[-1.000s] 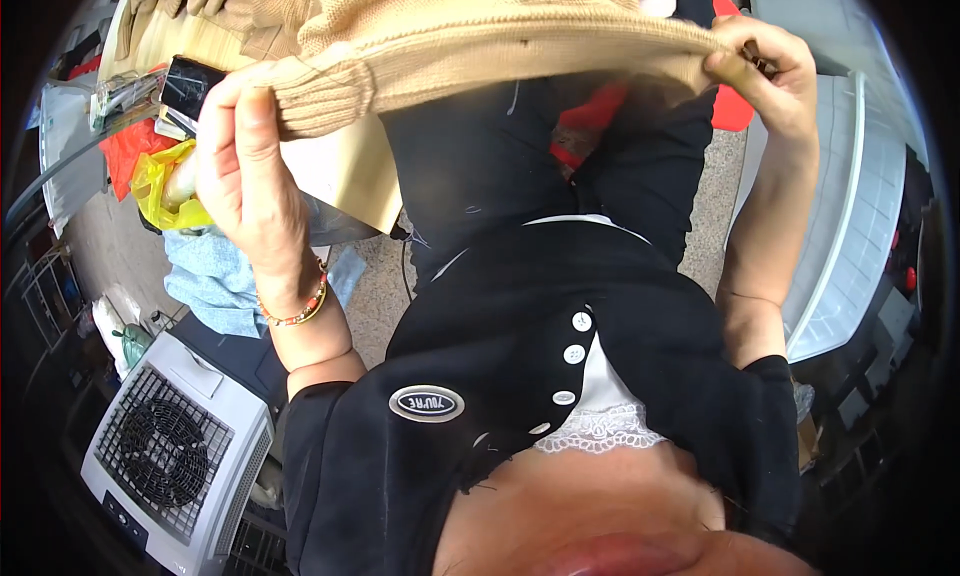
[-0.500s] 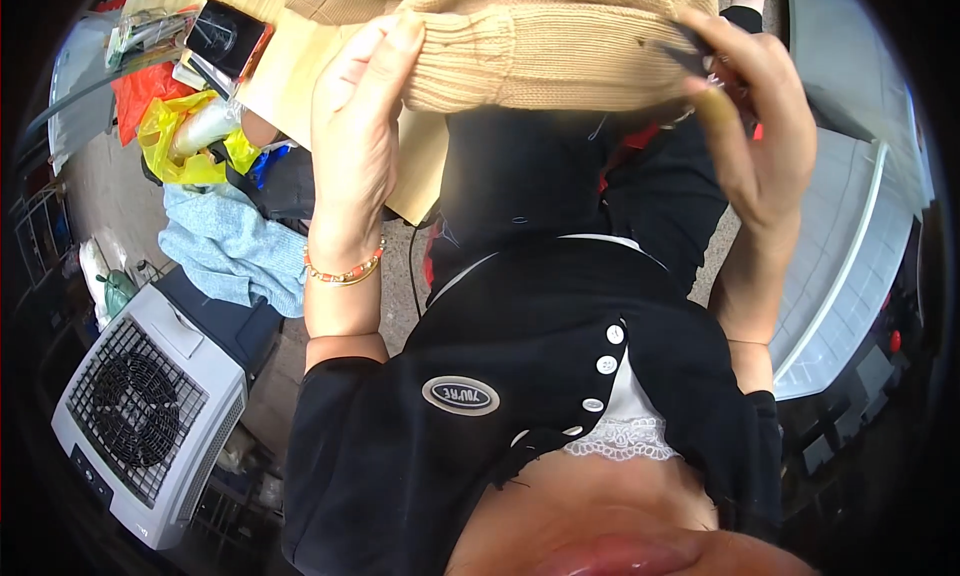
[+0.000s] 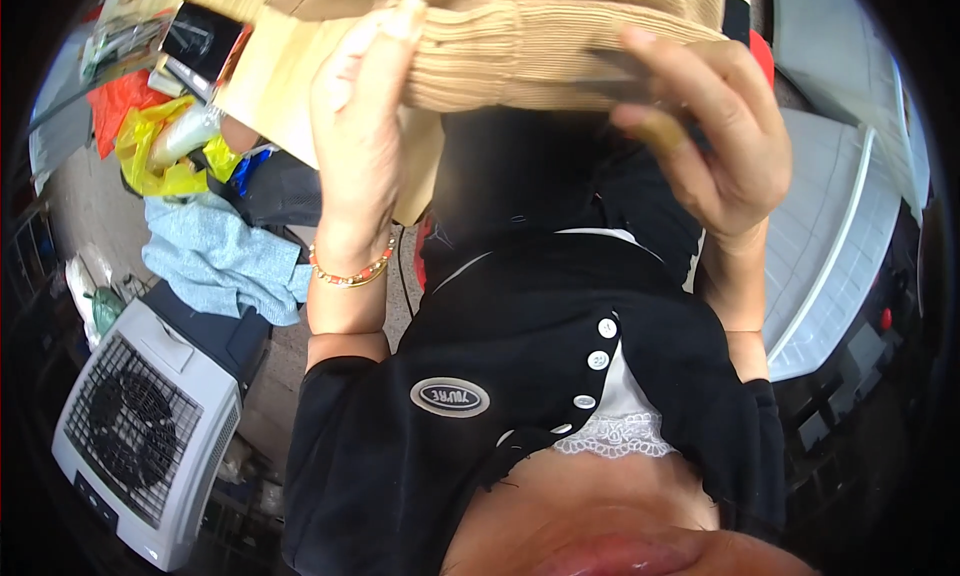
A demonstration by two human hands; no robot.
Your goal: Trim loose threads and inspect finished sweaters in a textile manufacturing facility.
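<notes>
A tan knitted garment [image 3: 570,36] with a ribbed cuff stretches across the table edge above my lap. My left hand [image 3: 360,116] pinches the cuff end between thumb and fingers. In my right hand [image 3: 725,126] are small thread snips [image 3: 622,73] with dark blades, smeared by motion. The blades lie over the knit to the right of the ribbing; whether they touch it I cannot tell. The handles are mostly hidden in my fingers.
The wooden table [image 3: 275,71] holds a dark-screened phone [image 3: 203,38] at its left. Beside it are a yellow plastic bag [image 3: 140,156], a red bag [image 3: 118,106] and a light-blue knit [image 3: 220,256]. A grey air cooler [image 3: 140,426] stands lower left; a pale curved-edged panel [image 3: 830,236] is at right.
My right hand has moved left along the knit with the snips, toward the ribbed cuff. My left hand keeps its hold. The surroundings have shifted slightly left in view.
</notes>
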